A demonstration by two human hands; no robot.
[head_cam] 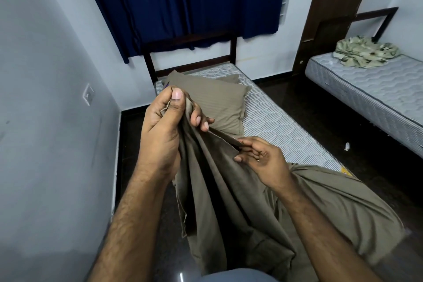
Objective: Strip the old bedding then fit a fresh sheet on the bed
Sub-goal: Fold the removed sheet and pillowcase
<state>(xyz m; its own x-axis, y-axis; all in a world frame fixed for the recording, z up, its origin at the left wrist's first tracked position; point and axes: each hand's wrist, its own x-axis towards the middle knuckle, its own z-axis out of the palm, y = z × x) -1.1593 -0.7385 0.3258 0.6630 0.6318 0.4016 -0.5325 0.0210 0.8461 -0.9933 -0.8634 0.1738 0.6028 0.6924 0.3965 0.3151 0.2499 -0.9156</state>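
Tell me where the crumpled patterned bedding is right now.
In the head view, the patterned bedding lies bunched at the far end of the bare mattress on the right side of the room, beside the brown door.

A plain shared bedroom in a home or hostel. A single bed [286, 130] with a dark wooden headboard [190, 52] runs from the centre toward 12 o'clock, its quilted mattress bare except for a tan pillow [219, 103] near the head. At 2 o'clock stands a second bed [377, 89], also stripped to the mattress, with a crumpled patterned cloth [366, 52] on it. Dark blue curtains [187, 2] hang over a window at 12 o'clock. A dark wooden door [338, 7] stands at 1 o'clock. The walls are pale, with a switch plate [88, 94] at 9 o'clock, and the floor [286, 96] is dark and glossy.
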